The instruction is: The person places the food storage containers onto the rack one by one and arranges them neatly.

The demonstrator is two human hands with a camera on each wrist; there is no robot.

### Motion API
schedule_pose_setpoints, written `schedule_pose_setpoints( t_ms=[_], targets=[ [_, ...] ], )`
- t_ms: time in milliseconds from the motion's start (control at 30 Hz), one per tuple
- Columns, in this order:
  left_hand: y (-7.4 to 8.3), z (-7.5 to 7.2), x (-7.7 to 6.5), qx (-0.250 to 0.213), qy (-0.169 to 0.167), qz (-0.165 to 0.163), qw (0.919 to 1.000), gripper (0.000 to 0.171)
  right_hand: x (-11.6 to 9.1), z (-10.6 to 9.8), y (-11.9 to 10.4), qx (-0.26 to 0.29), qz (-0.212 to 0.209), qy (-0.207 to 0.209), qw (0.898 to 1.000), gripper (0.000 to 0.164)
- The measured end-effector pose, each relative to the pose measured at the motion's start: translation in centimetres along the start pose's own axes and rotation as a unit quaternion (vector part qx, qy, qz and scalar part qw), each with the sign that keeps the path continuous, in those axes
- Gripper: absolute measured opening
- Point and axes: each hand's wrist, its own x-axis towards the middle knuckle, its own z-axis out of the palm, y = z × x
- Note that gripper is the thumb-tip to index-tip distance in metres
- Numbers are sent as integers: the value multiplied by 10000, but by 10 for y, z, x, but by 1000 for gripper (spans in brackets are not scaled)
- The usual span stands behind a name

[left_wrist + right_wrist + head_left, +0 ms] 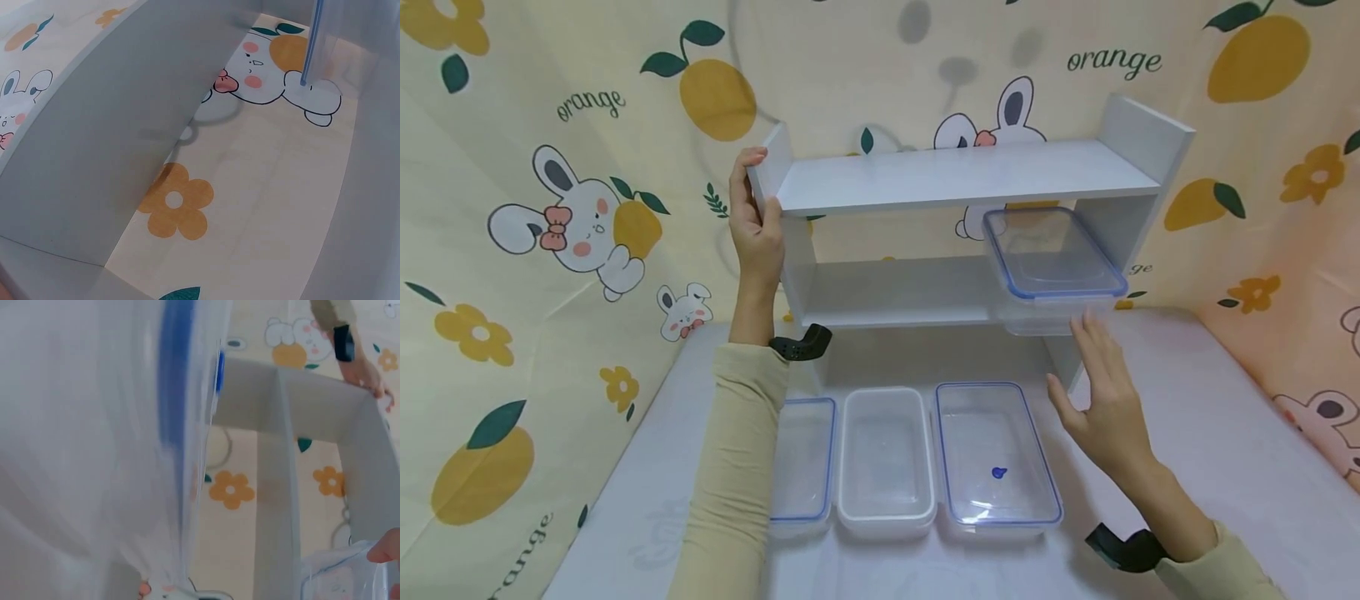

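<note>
A white two-tier shelf (pixel 970 179) stands at the back, open in front. My left hand (pixel 756 229) grips the upper part of its left side panel, thumb toward the front edge. On the middle board, at the right end, sits a clear plastic box (pixel 1056 254) with a blue-rimmed lid, its front jutting past the board's edge. My right hand (pixel 1105 408) has its fingers extended, with the fingertips at the front of that box. In the right wrist view, fingertips (pixel 384 550) meet the clear box (pixel 344 578) at the lower right.
Three more lidded boxes stand in a row before the shelf: a blue-rimmed one (pixel 805 458) partly behind the left sleeve, a white-rimmed one (pixel 887 458), and a larger blue-rimmed one (pixel 992 433) with a small blue spot. Patterned cloth (pixel 850 75) hangs behind the white tabletop (pixel 1180 392).
</note>
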Motion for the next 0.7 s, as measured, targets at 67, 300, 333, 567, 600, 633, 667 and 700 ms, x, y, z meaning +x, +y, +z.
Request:
schedule_pose_setpoints(
  t_ms=[67, 300, 333, 567, 600, 633, 667, 700],
  targets=[
    [0, 0, 0, 22, -15, 2, 10000, 45, -5, -2, -3, 88, 118, -46, 9999, 65],
    [-1, -2, 0, 72, -34, 64, 9999, 47, -13, -8, -12, 212, 366, -210, 9989, 70],
    [-1, -2, 0, 59, -34, 67, 10000, 46, -13, -9, -12, 211, 388, -226, 9988, 69],
    [0, -2, -1, -16, -55, 84, 9999, 45, -15, -12, -17, 336, 766, -714, 9939, 58],
    [0, -1, -1, -25, -52, 76, 10000, 45, -16, -12, -17, 399, 827, -816, 9924, 55],
    [-1, -1, -1, -25, -52, 70, 10000, 45, -16, -12, -17, 521, 889, -917, 9904, 52],
    [-1, -1, 0, -31, -50, 63, 10000, 45, -16, -12, -17, 648, 926, -1014, 9884, 49],
    [-1, -1, 0, -46, -48, 57, 10000, 45, -16, -12, -16, 794, 953, -1086, 9863, 47]
  ],
)
